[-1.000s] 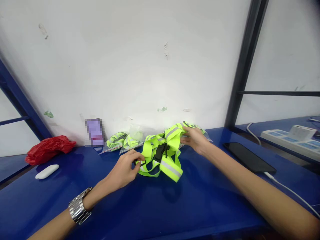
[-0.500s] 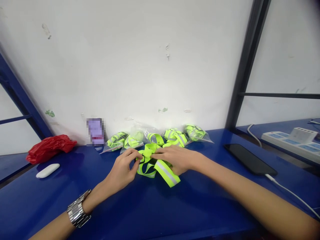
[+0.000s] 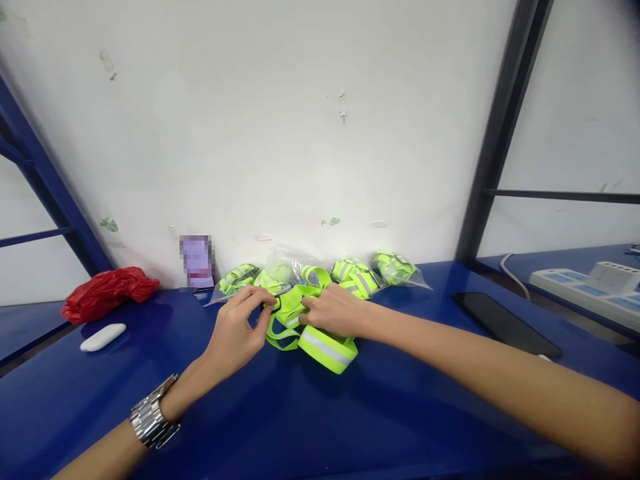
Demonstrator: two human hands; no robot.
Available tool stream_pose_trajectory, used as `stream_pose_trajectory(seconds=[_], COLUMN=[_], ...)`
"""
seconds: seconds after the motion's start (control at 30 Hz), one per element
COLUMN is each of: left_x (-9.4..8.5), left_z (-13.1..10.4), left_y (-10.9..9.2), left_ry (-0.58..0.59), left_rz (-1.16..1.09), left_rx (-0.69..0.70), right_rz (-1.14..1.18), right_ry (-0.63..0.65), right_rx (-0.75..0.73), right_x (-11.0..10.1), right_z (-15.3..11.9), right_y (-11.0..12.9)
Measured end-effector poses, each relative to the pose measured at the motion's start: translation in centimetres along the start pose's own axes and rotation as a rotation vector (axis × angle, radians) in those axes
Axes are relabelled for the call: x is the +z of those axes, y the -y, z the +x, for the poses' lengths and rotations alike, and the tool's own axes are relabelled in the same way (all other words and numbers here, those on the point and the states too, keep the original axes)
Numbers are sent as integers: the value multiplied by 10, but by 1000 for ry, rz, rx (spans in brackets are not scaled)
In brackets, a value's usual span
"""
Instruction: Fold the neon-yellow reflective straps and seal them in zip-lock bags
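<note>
A tangle of neon yellow-green reflective strap (image 3: pixel 327 349) with a grey stripe lies on the blue table. At its left side, my left hand (image 3: pixel 241 328) pinches the strap near a black buckle between thumb and fingers. My right hand (image 3: pixel 336 311) is closed on the strap's upper right part, its fingertips partly hidden in the folds. A loop of the striped band curves out below my right hand. Behind the tangle, clear plastic bags holding similar straps (image 3: pixel 240 279) (image 3: pixel 395 267) rest along the wall.
A red plastic bag (image 3: pixel 107 293), a white case (image 3: pixel 103 337) and an upright phone with a blurred screen (image 3: pixel 198 263) are at the left. On the right lie a black phone (image 3: pixel 505 324) and a white power strip (image 3: pixel 585 291). The blue table (image 3: pixel 280 427) meets a white wall.
My right hand has curled its fingers more tightly into the strap, and the band below it has bent into a rounder loop. The left hand has shifted slightly left. The view has moved a little.
</note>
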State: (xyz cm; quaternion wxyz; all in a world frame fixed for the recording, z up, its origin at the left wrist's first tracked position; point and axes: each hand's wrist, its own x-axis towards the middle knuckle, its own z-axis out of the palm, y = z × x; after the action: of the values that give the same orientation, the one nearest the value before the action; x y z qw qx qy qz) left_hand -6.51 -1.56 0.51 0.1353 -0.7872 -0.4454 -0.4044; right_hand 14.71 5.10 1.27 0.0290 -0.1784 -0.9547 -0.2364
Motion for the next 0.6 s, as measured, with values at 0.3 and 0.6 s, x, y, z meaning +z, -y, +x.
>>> stream_pose_trajectory(seconds=[0.3,0.6], left_x=[-8,9], left_z=[33,82], left_y=[-18,-37], left_ry=[-111,236], left_rz=[-264,-1125], left_rx=[-167,-187], right_rz=[-273,182], right_ry=[-620,-848], right_rx=[220,267], right_x=[-70,-118], right_z=[1,11], right_y=[-29,-48])
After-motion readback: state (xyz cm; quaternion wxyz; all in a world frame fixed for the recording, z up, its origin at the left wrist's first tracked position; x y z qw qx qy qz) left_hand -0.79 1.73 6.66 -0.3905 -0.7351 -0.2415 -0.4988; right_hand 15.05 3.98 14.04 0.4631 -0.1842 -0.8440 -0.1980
